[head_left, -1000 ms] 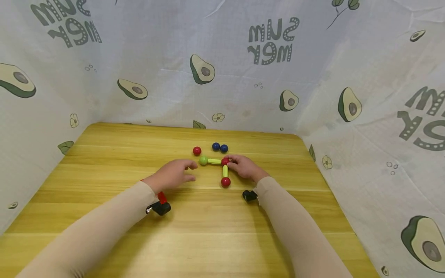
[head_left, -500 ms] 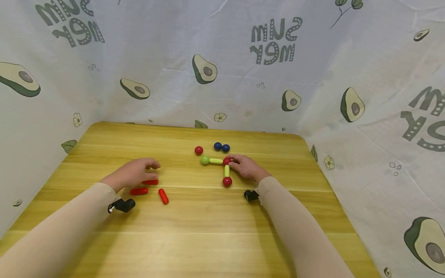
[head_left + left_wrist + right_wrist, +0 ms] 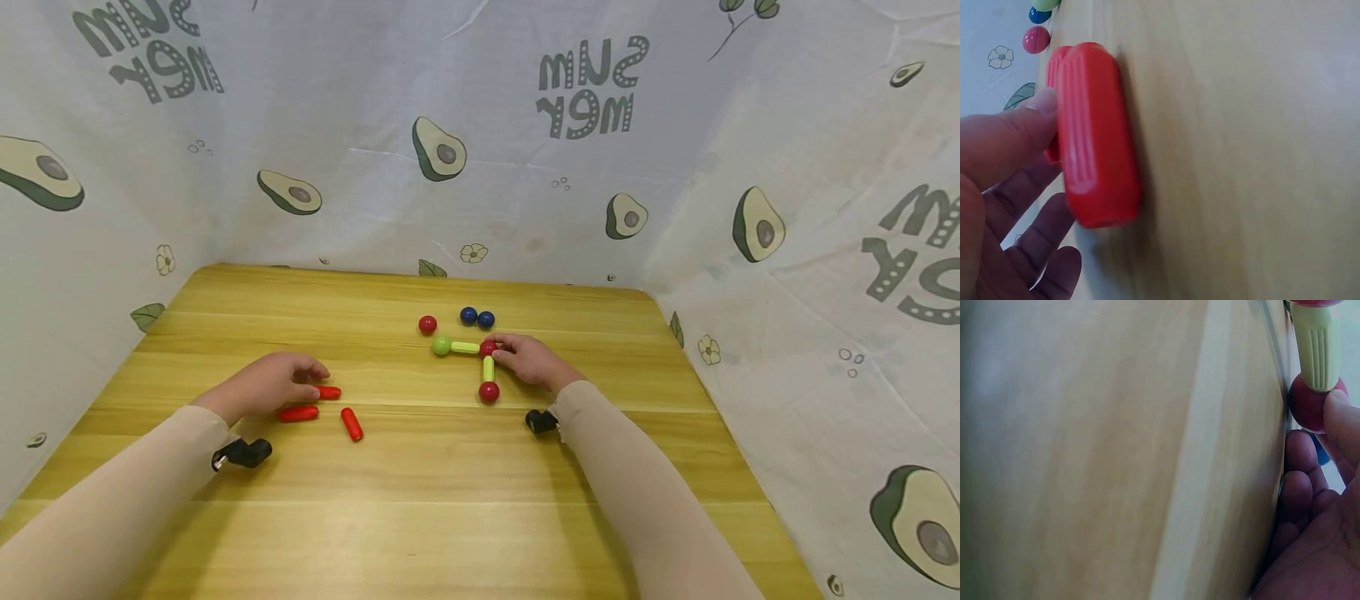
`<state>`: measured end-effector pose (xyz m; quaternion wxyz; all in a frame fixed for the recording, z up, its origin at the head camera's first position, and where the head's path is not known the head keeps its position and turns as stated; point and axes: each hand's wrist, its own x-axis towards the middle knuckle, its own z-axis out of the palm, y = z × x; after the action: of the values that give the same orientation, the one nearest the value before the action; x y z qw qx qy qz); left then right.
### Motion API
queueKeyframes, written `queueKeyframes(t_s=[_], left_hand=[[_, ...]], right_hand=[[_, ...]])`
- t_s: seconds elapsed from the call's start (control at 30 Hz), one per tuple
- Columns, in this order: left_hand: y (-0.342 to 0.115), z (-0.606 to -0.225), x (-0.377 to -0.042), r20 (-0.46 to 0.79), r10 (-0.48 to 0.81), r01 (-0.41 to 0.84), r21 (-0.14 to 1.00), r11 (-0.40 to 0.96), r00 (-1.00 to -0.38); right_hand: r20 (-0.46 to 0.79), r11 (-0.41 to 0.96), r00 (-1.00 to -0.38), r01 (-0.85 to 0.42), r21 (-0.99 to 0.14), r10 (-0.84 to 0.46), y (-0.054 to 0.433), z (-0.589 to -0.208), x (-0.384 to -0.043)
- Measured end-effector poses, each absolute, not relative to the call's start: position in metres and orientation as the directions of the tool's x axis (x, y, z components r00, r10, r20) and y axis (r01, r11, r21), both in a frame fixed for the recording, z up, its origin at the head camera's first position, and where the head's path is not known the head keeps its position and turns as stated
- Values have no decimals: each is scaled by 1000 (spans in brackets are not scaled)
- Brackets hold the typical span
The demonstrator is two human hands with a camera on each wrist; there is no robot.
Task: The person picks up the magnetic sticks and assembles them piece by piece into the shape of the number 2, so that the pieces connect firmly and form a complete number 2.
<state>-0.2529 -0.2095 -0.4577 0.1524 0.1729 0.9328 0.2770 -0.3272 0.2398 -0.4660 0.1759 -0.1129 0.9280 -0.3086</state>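
In the head view my left hand (image 3: 273, 383) is at three loose red sticks on the left of the table. Its thumb lies against or just over the far red stick (image 3: 328, 392), while the fingers are spread beyond it. Nearer to me are a second red stick (image 3: 298, 413) and a third red stick (image 3: 352, 424). My right hand (image 3: 528, 362) pinches the red corner ball (image 3: 487, 348) of an L-shaped piece. From that ball a yellow-green stick (image 3: 465, 347) runs left to a green ball (image 3: 442, 345). Another yellow-green stick (image 3: 488, 369) runs toward me to a red ball (image 3: 489, 392).
A loose red ball (image 3: 427, 325) and two blue balls, one blue ball (image 3: 468, 316) beside the other, lie behind the L-shaped piece. A printed cloth (image 3: 517, 217) stands round the back and sides of the wooden table (image 3: 450, 517).
My left hand has moved from beside the L-shaped piece leftward to the red sticks, which its arm hid before. The right hand keeps hold of the red corner ball.
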Motion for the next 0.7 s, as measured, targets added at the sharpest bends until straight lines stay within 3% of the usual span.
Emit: queueKeyframes(t_s=[0.7], left_hand=[[-210, -465, -246, -173, 363, 202, 583, 787, -916]], right_hand=[[-242, 785, -915, -117, -608, -323, 239, -464, -325]])
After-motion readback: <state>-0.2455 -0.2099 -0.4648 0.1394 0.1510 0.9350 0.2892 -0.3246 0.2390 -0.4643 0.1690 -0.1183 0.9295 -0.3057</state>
